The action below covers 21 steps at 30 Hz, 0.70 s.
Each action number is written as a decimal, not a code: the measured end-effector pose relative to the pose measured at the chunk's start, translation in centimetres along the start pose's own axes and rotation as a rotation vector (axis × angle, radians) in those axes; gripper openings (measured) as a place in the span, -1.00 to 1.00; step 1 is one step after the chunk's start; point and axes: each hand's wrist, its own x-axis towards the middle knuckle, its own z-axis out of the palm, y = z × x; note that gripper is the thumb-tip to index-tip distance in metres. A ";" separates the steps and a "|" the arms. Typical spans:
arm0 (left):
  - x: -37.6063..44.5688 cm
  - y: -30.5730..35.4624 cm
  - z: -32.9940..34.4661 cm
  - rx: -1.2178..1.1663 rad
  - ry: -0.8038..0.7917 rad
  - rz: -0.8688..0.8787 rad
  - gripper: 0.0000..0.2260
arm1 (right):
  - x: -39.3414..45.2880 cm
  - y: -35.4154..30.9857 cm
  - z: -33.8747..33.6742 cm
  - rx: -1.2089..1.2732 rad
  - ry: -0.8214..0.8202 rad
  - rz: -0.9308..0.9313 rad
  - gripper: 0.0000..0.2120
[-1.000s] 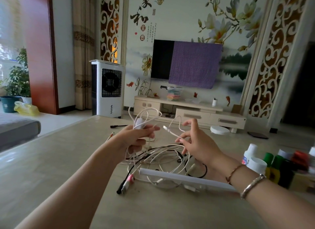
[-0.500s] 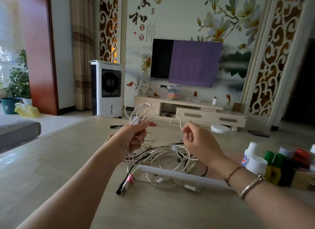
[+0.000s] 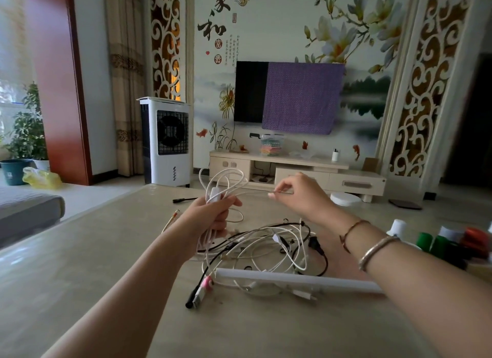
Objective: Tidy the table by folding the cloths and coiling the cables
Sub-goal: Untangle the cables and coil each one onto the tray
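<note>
Gripping looped white cable (image 3: pixel 226 182), left hand (image 3: pixel 213 214) fingers curled; right hand (image 3: pixel 300 198) pinching thin taut strand; tangled cords (image 3: pixel 266 248) on smooth table (image 3: pixel 80 264).

I'm looking into a home living room: wall-mounted television (image 3: pixel 251 91), low TV cabinet (image 3: pixel 292 168), air cooler (image 3: pixel 167 142), potted plant (image 3: pixel 26 128).

Glossy, smooth table (image 3: pixel 80 264) — stone-like, perhaps; white cables (image 3: pixel 266 240) look smooth plastic-coated, light bar (image 3: pixel 292 279) matt.
</note>
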 end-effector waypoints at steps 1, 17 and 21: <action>0.1 -0.1 0.0 0.051 0.055 0.022 -0.84 | 0.1 -0.1 -0.4 0.010 -0.005 0.016 -0.77; 0.2 -0.6 0.4 0.156 0.257 0.054 -0.85 | 1.1 -3.0 -1.5 0.645 -0.150 0.223 -0.90; -0.4 -0.1 1.5 0.101 0.129 0.043 -0.77 | 0.7 -4.7 -1.4 0.947 -0.236 0.227 -0.95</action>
